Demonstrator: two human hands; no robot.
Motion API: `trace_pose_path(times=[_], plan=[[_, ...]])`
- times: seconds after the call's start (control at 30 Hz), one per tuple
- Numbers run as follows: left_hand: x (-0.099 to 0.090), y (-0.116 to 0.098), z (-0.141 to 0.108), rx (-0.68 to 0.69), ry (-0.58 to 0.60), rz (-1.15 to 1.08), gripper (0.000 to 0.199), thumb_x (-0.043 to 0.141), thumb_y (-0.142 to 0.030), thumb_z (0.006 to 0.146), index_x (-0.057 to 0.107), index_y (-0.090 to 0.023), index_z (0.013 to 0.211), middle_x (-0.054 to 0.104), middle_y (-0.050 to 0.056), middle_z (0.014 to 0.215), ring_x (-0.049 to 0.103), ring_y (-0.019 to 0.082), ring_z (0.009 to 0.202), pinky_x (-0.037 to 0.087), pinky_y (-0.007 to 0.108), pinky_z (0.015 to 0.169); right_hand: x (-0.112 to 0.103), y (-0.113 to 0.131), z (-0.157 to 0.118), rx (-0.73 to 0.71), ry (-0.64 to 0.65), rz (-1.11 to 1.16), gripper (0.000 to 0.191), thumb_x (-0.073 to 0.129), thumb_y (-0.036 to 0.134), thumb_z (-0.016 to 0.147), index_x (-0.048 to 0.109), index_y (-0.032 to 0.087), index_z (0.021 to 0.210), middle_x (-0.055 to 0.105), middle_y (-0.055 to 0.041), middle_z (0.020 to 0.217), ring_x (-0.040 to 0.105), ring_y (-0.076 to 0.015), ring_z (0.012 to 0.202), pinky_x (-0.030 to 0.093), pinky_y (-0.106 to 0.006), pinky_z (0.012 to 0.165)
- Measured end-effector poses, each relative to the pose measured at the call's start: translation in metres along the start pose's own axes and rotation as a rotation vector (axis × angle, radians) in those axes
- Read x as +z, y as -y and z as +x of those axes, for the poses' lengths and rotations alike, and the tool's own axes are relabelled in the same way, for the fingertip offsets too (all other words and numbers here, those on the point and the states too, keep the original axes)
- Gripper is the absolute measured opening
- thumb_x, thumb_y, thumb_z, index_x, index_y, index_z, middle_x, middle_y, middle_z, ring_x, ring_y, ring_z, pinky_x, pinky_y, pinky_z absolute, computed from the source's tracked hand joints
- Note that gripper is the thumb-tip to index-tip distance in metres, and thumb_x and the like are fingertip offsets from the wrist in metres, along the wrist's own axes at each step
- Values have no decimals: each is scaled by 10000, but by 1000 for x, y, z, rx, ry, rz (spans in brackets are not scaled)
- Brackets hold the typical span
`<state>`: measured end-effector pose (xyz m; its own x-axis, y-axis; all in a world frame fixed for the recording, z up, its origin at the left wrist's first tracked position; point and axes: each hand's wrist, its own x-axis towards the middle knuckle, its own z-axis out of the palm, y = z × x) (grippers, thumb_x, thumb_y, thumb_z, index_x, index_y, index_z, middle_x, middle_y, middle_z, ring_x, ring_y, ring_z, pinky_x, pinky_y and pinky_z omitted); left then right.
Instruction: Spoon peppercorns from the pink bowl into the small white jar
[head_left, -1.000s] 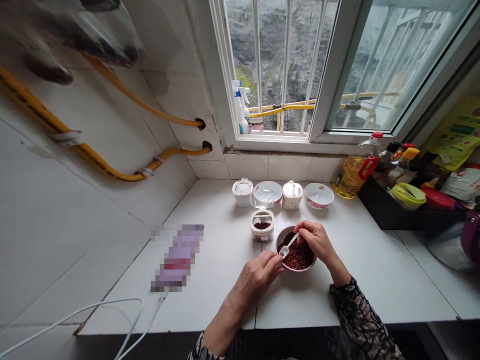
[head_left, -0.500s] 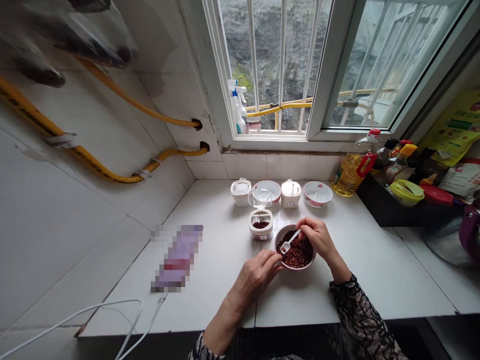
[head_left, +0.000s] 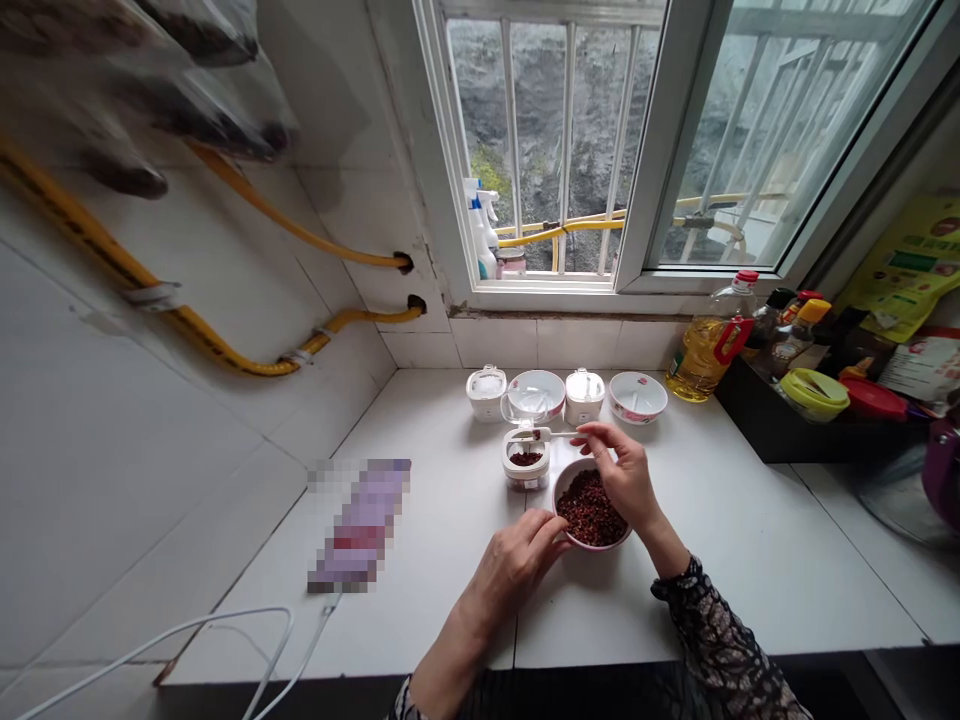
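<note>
My left hand (head_left: 523,553) grips the near-left rim of a bowl (head_left: 598,546) filled with dark red dried bits that look like Sichuan peppercorns (head_left: 594,508). Between the thumb and fingers of my right hand (head_left: 621,470) is the handle of a small white spoon (head_left: 561,435), held level above the bowl's far side. Its scoop end is over a white-rimmed seasoning jar (head_left: 526,476), whose clear lid is raised. Similar dark red bits lie inside that jar. What the scoop carries is too small to make out.
Behind stand two white lidded jars (head_left: 487,394) and two flowered bowls (head_left: 638,398). An oil bottle (head_left: 700,350) and a black box of condiments (head_left: 780,428) are at the right. A blurred purple object (head_left: 361,525) with a white cable (head_left: 315,640) lies left.
My right hand has lifted the spoon out of the bowl and moved it up and left, over the open jar. My left hand stays on the bowl's rim.
</note>
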<state>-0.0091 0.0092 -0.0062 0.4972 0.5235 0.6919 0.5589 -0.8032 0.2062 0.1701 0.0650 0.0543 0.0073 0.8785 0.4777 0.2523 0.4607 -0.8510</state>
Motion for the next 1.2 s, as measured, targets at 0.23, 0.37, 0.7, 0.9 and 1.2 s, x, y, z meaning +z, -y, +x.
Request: trace_pose_path(times=[0.23, 0.37, 0.7, 0.9, 1.2], plan=[[-1, 0, 0, 8, -3, 11, 177, 422, -275, 1035, 541, -161, 1098, 650, 64, 879, 655, 159, 749, 535, 234, 598, -6, 2, -5, -403, 70, -349, 228, 480, 98, 894, 664, 217, 955, 755, -18, 795, 667, -179, 715, 429, -432, 953], [-2, -1, -1, -22, 36, 5, 193, 401, -281, 1040, 549, -167, 1090, 648, 65, 899, 660, 159, 779, 543, 235, 617, -29, -2, -5, -292, -41, -367, 176, 495, 144, 856, 644, 226, 810, 700, 1, 658, 639, -204, 712, 468, -387, 849], [-5, -3, 0, -17, 26, 12, 194, 396, -279, 1041, 543, -167, 1100, 660, 70, 918, 662, 162, 776, 544, 243, 628, -16, -14, -16, -94, 282, -510, 221, 451, 101, 811, 629, 218, 754, 726, -9, 725, 609, -165, 664, 353, -417, 986], [-4, -2, -1, -15, 31, -6, 181, 416, -260, 1034, 547, -157, 1105, 660, 78, 926, 659, 167, 783, 547, 247, 632, -22, -13, -13, 95, 181, -373, 242, 438, 142, 797, 642, 232, 703, 697, -4, 619, 635, -204, 746, 403, -380, 914], [-3, -1, -3, -15, 33, 1, 182, 428, -270, 1029, 549, -162, 1111, 667, 86, 930, 670, 170, 786, 566, 259, 644, -26, -9, -9, 309, 96, -141, 191, 462, 205, 733, 648, 212, 691, 641, 16, 531, 604, -165, 542, 460, -278, 604]])
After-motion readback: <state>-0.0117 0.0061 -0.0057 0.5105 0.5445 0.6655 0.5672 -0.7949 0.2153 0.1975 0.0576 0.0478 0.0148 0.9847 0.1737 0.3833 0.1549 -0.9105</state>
